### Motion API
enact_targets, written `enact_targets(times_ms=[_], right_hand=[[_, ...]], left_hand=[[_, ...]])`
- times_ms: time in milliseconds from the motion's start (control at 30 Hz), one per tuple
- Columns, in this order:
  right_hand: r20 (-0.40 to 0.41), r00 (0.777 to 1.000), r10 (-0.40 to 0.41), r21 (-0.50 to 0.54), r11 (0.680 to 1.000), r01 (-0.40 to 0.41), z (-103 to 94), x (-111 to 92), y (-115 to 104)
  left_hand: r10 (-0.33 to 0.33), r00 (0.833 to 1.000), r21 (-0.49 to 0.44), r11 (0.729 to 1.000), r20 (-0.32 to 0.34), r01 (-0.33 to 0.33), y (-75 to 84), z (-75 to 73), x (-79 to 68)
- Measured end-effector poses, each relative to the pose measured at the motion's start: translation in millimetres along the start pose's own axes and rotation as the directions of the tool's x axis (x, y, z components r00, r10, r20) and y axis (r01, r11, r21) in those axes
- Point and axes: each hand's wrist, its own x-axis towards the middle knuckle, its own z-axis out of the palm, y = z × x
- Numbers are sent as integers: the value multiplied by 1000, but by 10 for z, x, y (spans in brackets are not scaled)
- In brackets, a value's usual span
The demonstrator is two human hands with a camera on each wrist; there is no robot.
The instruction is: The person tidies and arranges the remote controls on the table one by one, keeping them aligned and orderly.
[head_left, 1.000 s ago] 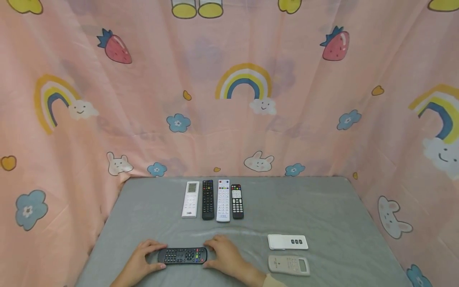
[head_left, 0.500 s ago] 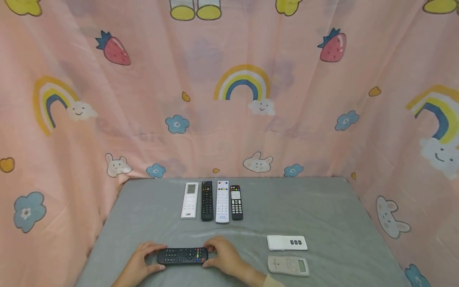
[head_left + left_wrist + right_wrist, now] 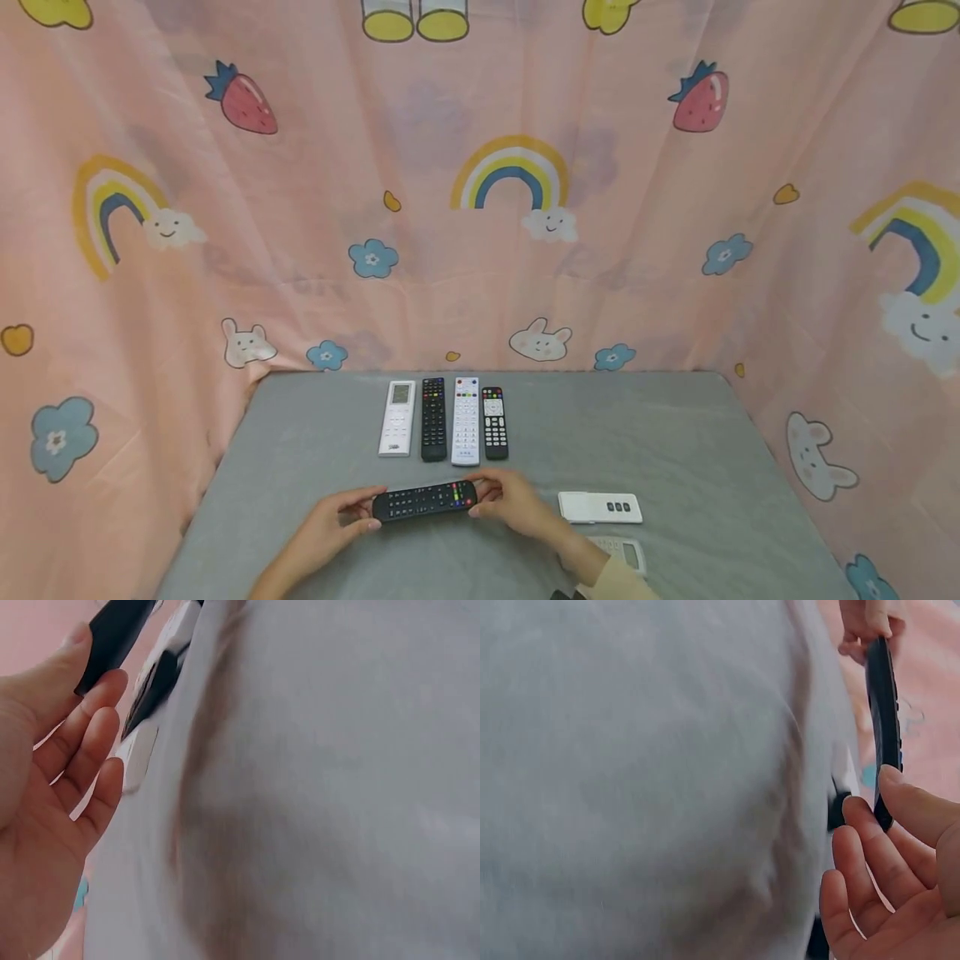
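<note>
A black remote control (image 3: 423, 501) with colored buttons at its right end is held up off the grey cloth, its right end a little higher in the head view. My left hand (image 3: 333, 525) pinches its left end between thumb and fingers. At the other end my right hand (image 3: 517, 504) pinches it the same way. The left wrist view shows the remote's dark end (image 3: 112, 645) at the thumb and forefinger, the other fingers loosely bent. In the right wrist view the remote (image 3: 885, 712) stands edge-on, raised above the cloth, between both hands.
Toward the back lie a white remote (image 3: 397, 418), a black remote (image 3: 433, 421), a long white remote (image 3: 466, 422) and a short black remote (image 3: 495, 423) in a row. Right of my right hand are a white remote (image 3: 600, 507) and a beige one (image 3: 626, 552), partly covered by my forearm.
Both hands have lifted the black remote from the cloth and carried it rightward and away from me, tilting its right end up. The right forearm now covers part of the beige remote.
</note>
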Motion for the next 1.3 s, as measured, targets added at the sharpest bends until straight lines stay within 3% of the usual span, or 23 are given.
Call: enact_targets(times_ms=[200,500,733,900,1000,1300], right_hand=[[-36,999,24,4,1000,-24,-292,-25,31],[-194,979,69,9,998,-69,-646,-70,93],[-236,970,52,-7,998,-55,-1001,-61,170],[-283,955,90,-56,992,-110,-1233,8,241],[-275,959,66,-85,992,-92,-1382,65,297],[-281,960,0,-181,982,-53,-1750,251,329]], left_hand=[[62,998,-5,998,7,-62,123,144,203],[97,995,-26,995,-38,-98,291,387,538],[234,969,-45,970,-85,-238,367,609,817],[204,974,-121,969,-101,-216,462,783,980],[181,977,-150,969,-112,-196,538,900,1077],[259,950,-9,964,-175,-264,731,1273,1366]])
